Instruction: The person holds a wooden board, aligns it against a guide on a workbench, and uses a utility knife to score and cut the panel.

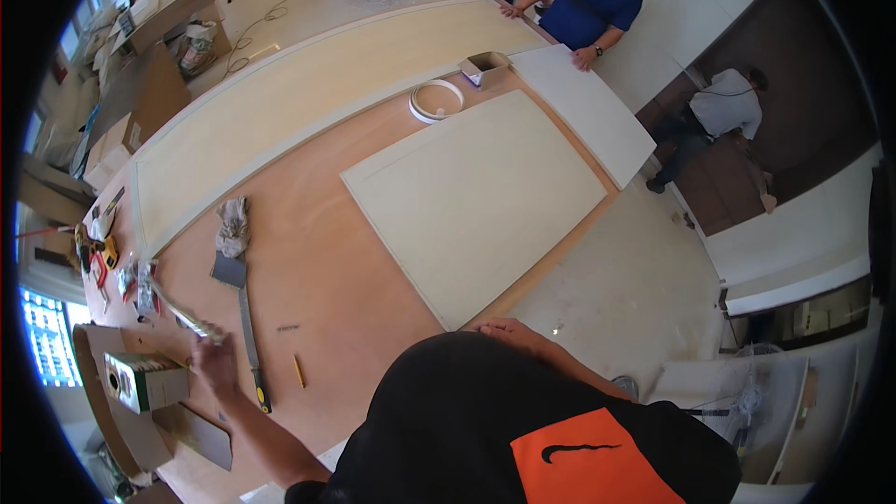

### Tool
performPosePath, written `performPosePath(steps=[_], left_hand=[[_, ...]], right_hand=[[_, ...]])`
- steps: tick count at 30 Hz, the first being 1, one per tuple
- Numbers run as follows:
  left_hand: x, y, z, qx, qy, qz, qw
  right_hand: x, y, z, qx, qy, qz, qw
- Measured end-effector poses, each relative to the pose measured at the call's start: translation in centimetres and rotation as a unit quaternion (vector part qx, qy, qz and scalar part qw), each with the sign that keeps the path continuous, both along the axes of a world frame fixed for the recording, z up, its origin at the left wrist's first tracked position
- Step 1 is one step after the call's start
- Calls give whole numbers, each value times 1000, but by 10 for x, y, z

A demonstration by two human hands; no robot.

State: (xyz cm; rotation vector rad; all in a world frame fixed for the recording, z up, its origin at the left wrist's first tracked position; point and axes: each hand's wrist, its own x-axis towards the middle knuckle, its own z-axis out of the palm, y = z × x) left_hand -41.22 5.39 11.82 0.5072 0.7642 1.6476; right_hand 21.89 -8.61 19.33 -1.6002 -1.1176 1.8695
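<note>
This looks like a woodworking shop or a room under fit-out, shown by the broad brown worktable [327, 252] bearing large pale panels [481, 196], a pencil [300, 371] and tools [110, 252], and the loose cable [245, 41] across the floor [299, 14].

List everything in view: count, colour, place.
Table: one, tan, centre
Long panel: one, cream, far side
Short panel: one, cream, centre
Board: one, white, upper right
Box: one, brown, beside board
Roll: one, white, beside box
Crumpled bundle: one, grey, left
Pencil: one, yellow, table front
Long tool: one, grey, left of pencil
Tools: several, mixed, left end
Can: one, white and green, far left
People: at least four, mixed, background
Left hand: one, bare, at pale item
Right hand: one, bare, near short panel
</note>
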Motion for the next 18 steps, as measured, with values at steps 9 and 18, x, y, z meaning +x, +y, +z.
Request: performPosePath(steps=[9,18], left_hand=[[347,-83,114,-165,258,-299,904],[465,-120,139,-86,528,-312,785]], right_hand=[[-16,71,32,136,130,33,982],[75,60,57,89,288,-22,953]])
